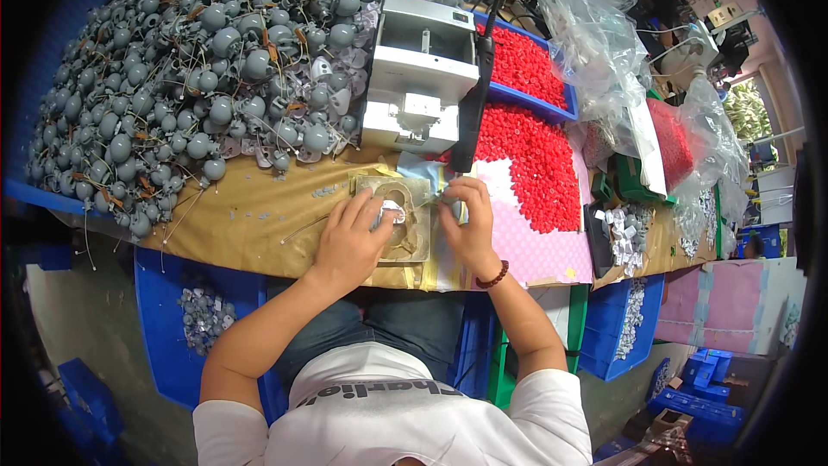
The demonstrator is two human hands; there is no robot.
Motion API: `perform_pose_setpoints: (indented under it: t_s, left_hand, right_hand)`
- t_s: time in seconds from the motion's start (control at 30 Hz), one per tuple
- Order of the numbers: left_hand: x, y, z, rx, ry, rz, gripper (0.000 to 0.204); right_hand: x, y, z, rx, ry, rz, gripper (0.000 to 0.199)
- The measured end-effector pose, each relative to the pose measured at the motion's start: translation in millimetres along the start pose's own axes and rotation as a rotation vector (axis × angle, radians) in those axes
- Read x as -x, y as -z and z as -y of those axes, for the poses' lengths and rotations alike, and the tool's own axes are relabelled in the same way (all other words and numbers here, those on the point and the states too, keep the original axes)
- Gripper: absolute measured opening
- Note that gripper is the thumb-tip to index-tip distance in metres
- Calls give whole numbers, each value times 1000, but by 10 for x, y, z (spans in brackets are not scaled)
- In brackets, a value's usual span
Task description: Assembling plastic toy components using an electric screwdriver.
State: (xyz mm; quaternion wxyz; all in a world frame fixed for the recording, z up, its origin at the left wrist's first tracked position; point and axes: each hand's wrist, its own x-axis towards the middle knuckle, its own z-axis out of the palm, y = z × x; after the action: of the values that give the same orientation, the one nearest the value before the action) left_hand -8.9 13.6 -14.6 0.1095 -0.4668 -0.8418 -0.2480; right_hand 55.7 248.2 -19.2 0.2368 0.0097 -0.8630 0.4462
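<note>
1 small white-and-grey plastic part [396,208], on 1 flat rectangular tan fixture plate [420,242]; left hand [348,237] curled at it, right hand [471,229] curled just beside, both grips indistinct.

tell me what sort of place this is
Probably a workshop for assembling small products: a large heap of wired grey parts, a spread of small red pieces, and a blue bin of small parts below table level.
</note>
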Motion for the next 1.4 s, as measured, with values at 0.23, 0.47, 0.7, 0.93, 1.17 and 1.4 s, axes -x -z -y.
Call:
perform_pose_setpoints:
  t_s: [0.23,0.47,0.7,0.93,1.17,1.4]
  left_hand:
    - [-42,51,-5,24,-19,-27,23]
    - [-51,48,13,53,-23,-17,20]
    - [-44,20,41,92,-25,-16,30]
    - [-95,52,62,108,5,29,30]
    - [-153,96,62,156,23,23,23]
    - [-334,113,7,161,166,2,36]
  right_hand:
    - [-215,-91,-19,-1221,-624,284,34]
    - [-491,10,180,-726,-610,587,34]
    - [-676,-11,323,-12,-107,626,34]
    - [-903,-5,487,230,22,757,36]
    - [-894,-42,361,203,-56,768,34]
    - [-754,-45,415,168,-106,643,46]
